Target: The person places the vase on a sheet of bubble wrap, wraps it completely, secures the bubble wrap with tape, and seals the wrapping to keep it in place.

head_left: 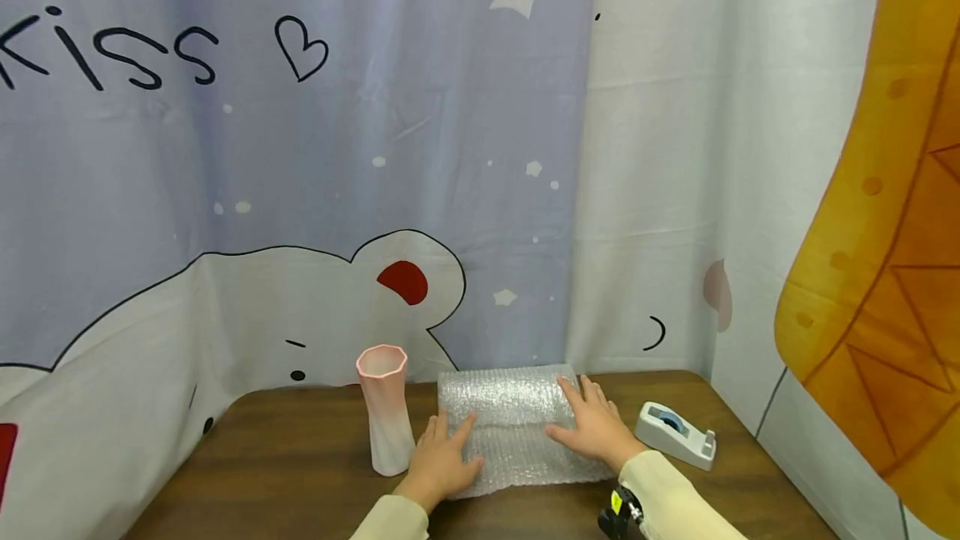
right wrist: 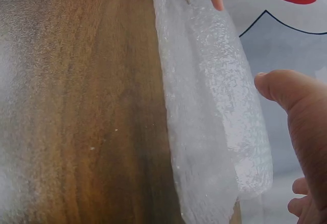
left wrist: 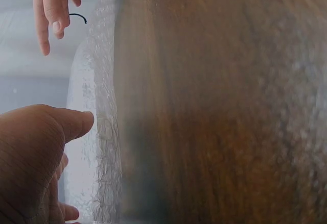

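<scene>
A roll of clear bubble wrap (head_left: 506, 397) lies across the middle of the table, its loose sheet (head_left: 517, 452) spread toward the front edge. My left hand (head_left: 441, 458) is at the left side of the sheet, fingers spread and pointing forward. Over the right end of the wrap is my right hand (head_left: 596, 426), its fingers also spread. Neither hand holds anything. Both wrist views show the thumbs held out straight beside the bubble wrap (right wrist: 225, 91). Just left of my left hand stands a pink-and-white vase (head_left: 386, 411), upright with its mouth up.
To the right of my right hand sits a white tape dispenser (head_left: 677, 435) with a bluish tape roll in it. The brown wooden table (head_left: 300, 457) backs onto a printed curtain (head_left: 480, 190), which also hangs along both sides.
</scene>
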`<state>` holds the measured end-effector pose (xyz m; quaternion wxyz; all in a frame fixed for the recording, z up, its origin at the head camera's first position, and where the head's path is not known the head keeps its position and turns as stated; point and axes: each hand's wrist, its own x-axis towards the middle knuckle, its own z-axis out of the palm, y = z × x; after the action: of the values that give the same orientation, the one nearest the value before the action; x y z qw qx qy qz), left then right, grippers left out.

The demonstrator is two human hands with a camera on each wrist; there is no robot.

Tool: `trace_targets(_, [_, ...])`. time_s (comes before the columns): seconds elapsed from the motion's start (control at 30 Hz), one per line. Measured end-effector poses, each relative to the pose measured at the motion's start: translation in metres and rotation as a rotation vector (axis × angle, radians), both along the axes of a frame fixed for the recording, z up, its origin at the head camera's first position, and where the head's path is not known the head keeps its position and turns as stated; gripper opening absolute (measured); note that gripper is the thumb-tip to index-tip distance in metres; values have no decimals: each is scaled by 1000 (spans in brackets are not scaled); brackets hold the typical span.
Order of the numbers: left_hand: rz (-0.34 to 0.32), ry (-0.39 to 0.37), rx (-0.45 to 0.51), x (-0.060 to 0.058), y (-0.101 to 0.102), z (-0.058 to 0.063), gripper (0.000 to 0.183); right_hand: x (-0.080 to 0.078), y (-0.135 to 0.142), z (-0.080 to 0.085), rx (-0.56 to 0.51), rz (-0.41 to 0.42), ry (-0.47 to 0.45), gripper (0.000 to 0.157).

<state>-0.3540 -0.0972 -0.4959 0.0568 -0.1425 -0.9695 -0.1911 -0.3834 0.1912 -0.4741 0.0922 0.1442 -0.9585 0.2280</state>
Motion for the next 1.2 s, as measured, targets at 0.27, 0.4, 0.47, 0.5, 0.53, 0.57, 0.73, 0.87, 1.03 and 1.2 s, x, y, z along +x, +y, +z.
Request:
trace_targets(0.27, [-5, 9, 23, 0, 1, 1, 71, 1, 0, -3, -30, -9, -28, 86])
trace_targets(0.4, [-42, 60, 45, 1, 0, -2, 71, 5, -3, -8, -39, -4, -28, 86])
trace_targets(0.47, [-75, 107, 52, 2, -1, 0, 72, 6, -5, -11, -41, 6, -23, 86])
trace_targets(0.5, [-91, 145, 51, 2, -2, 2, 71, 7, -6, -12, -44, 12, -18, 87])
trace_targets(0.53, [-108, 178, 54, 3, -2, 5, 71, 7, -7, -12, -47, 15, -15, 86])
trace_targets(0.57, [-121, 211, 50, 3, -2, 9, 71, 6, -7, -13, -56, 18, -5, 86])
trace_targets(0.73, [-128, 430, -1, 1, -2, 34, 74, 0, -12, -12, -78, 21, 49, 84])
trace_targets(0.87, [-85, 575, -13, 3, -1, 49, 75, -7, -17, -13, -113, 16, 61, 83])
trace_targets(1.03, [-89, 714, 67, 9, -6, 59, 76, -8, -21, -17, -158, -18, 37, 85])
trace_targets(1.2, [-120, 910, 157, 9, -22, 70, 77, -4, -23, -16, -205, -41, 21, 86])
